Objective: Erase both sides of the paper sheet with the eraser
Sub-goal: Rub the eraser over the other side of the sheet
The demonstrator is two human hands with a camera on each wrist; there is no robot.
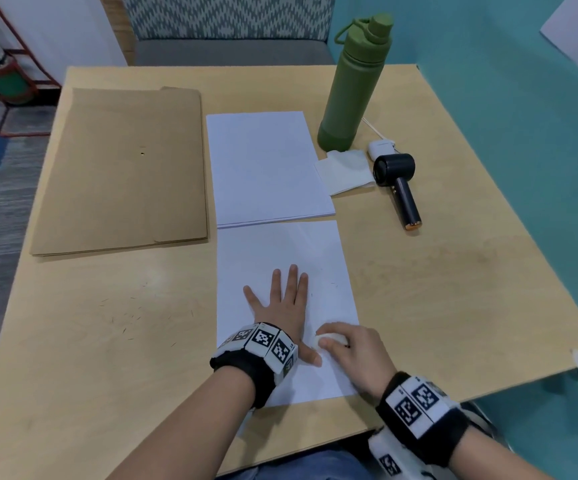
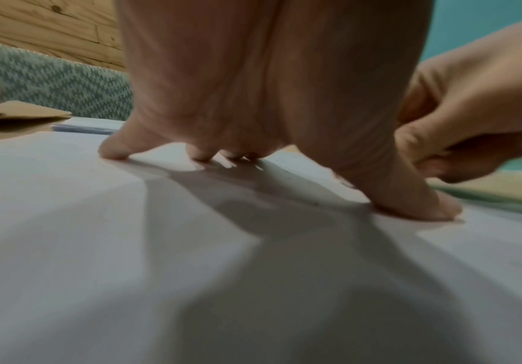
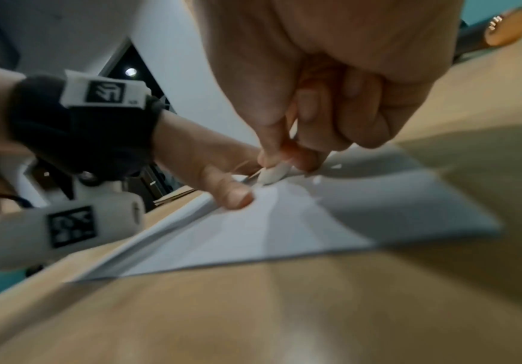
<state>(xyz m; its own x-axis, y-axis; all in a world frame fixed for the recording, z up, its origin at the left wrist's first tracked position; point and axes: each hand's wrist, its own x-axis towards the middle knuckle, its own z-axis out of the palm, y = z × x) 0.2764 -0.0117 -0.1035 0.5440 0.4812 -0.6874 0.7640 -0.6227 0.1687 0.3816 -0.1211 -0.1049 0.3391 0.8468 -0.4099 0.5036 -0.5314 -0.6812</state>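
A white paper sheet (image 1: 280, 258) lies flat on the wooden table (image 1: 419, 289) in front of me. My left hand (image 1: 285, 303) presses on it with fingers spread and straight; in the left wrist view the fingertips (image 2: 113, 154) touch the sheet (image 2: 128, 246). My right hand (image 1: 349, 348) pinches a small white eraser (image 1: 329, 339) and holds it against the paper just right of the left thumb. The right wrist view shows the eraser (image 3: 272, 174) between thumb and fingers, its tip on the sheet (image 3: 253, 241).
A stack of white paper (image 1: 266, 164) lies beyond the sheet, with brown envelopes (image 1: 124, 168) to the left. A green bottle (image 1: 353, 84), a folded tissue (image 1: 346, 171), a small white case (image 1: 381, 150) and a dark handheld fan (image 1: 400, 188) stand at the right. Eraser crumbs dot the table (image 1: 131, 313).
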